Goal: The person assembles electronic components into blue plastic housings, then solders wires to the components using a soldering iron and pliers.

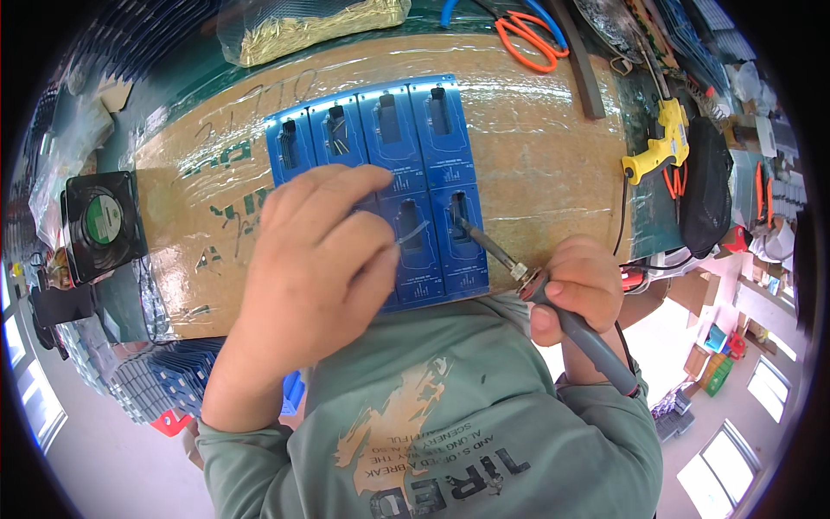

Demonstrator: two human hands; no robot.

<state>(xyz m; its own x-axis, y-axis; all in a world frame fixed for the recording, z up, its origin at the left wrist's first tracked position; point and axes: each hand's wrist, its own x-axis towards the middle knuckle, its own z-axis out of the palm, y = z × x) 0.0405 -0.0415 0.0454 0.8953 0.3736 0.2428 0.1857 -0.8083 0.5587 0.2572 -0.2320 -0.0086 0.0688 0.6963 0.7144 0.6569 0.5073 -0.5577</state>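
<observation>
A panel of blue circuit boards (445, 173) with rectangular cut-outs lies on a brown cardboard sheet (545, 147) in front of me. My right hand (581, 281) grips a soldering iron (588, 337) by its dark grey handle. The iron's tip reaches into the cut-out of the near right board. Over the left part of the panel is my left hand (316, 251), its fingers curled and closed. A thin pale strand (414, 233) shows beside its fingertips; whether they pinch it I cannot tell. Several small brass-coloured pins (339, 138) rest in a far cut-out.
Beyond the panel sits a clear bag of brass-coloured pins (320, 36). Orange-handled scissors (527, 48) and a dark bar (581, 69) lie at the back right. A yellow tool with a cable (661, 147) and a black pouch (707, 190) are to the right, a black fan (104, 221) to the left.
</observation>
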